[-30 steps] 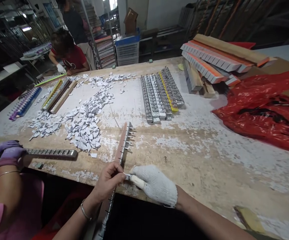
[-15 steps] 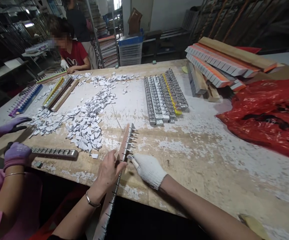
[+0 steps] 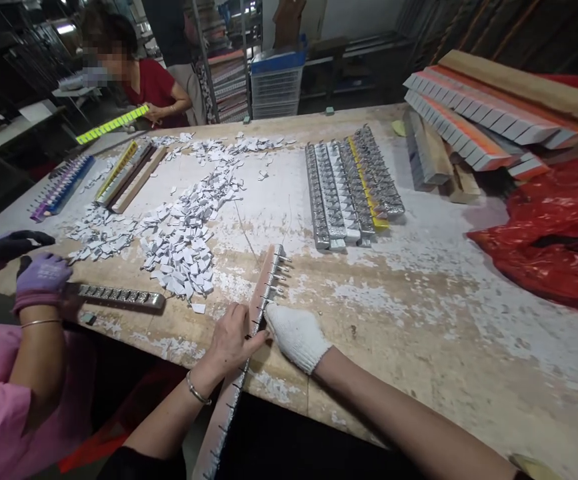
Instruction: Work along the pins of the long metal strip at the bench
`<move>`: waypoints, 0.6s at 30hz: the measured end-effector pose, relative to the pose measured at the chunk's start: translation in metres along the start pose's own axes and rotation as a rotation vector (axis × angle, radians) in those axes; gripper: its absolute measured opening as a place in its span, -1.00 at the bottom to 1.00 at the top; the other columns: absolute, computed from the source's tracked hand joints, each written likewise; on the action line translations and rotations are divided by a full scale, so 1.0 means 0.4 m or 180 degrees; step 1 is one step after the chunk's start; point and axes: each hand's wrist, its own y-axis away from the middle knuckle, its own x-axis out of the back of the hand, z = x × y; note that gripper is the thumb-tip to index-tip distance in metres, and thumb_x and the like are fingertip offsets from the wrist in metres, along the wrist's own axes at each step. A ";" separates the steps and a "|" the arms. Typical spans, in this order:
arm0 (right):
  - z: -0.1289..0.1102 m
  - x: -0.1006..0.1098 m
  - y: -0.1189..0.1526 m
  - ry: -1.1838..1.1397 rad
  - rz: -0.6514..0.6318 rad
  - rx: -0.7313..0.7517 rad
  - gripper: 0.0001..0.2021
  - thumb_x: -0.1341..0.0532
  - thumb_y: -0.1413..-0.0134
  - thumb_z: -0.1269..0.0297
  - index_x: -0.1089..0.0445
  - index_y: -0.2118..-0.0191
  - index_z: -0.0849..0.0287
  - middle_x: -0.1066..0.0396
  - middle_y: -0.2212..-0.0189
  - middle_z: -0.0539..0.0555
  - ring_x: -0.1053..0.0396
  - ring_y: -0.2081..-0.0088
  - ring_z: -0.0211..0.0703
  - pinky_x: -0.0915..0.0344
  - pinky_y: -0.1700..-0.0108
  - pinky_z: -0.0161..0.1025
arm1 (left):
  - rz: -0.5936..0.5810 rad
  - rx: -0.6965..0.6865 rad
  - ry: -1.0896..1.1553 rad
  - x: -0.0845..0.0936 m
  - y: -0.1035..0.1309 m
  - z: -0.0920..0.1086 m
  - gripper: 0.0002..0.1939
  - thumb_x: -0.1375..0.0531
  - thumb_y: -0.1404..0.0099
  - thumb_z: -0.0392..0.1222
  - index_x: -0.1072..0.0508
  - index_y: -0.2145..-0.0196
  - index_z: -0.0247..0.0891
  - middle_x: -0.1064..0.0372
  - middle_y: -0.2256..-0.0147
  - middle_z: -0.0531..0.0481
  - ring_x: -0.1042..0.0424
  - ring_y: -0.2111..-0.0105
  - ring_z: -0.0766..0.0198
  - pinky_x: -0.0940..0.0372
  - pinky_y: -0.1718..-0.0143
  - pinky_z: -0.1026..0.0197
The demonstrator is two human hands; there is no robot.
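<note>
My bare left hand (image 3: 232, 337) is wrapped around a long, narrow bar (image 3: 209, 440) with a pinkish-tan face. Its silvery, glittery edge carries a row of thin dark clips or pins, and those at the far end stick out to the right. The bar slants across the table's front edge, its near part hanging over my lap. My right hand (image 3: 296, 337), in a white knit glove, is closed against the pinned edge just beyond my left thumb. Its fingertips are hidden, so whatever they pinch does not show.
Loose white card pieces (image 3: 181, 247) lie heaped left of the bar. Several pinned bars (image 3: 341, 193) stand in a row beyond it. Orange-and-white bars (image 3: 473, 113) and a red plastic bag (image 3: 559, 233) are at right. A co-worker's purple-gloved hand (image 3: 43, 280) rests by a silvery bar (image 3: 123, 297).
My right hand has closed in against the bar's pinned edge; the small piece seen at its fingertips is now hidden. The far co-worker has raised a yellow-green strip. The view has shifted slightly.
</note>
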 end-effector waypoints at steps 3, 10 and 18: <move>0.015 0.001 0.037 -0.0172 0.0092 0.0003 -0.75 -0.07 -0.38 0.26 -0.33 -0.06 0.17 -0.53 0.18 0.21 -0.53 0.18 0.10 -0.36 0.23 -0.18 | -0.0107 0.0254 0.0247 0.051 0.013 -0.015 -0.79 -0.17 -0.41 -0.05 -0.39 0.14 -0.25 -0.30 0.29 -0.05 -0.32 0.32 0.18 -0.29 0.31 0.14; 0.060 -0.034 0.146 -0.0933 0.0408 -0.0227 -0.58 -0.05 -0.38 0.26 -0.18 -0.29 0.17 -0.53 0.09 0.21 -0.51 0.10 0.08 -0.36 0.11 -0.15 | -0.0328 0.0058 -0.2718 0.190 0.039 -0.117 -0.71 -0.03 -0.25 -0.57 -0.45 0.19 -0.36 -0.34 0.21 -0.21 -0.32 0.21 0.01 -0.28 0.23 0.05; 0.008 -0.024 0.177 -0.2024 0.0794 0.0223 -0.66 -0.11 -0.30 0.30 -0.33 -0.15 0.20 -0.52 0.12 0.17 -0.49 0.13 0.00 -0.34 0.07 -0.17 | 0.0236 -0.0090 -0.0689 0.181 0.032 -0.042 -0.78 0.01 -0.39 -0.31 -0.43 0.18 -0.33 -0.41 0.26 -0.16 -0.40 0.28 0.13 -0.33 0.23 0.15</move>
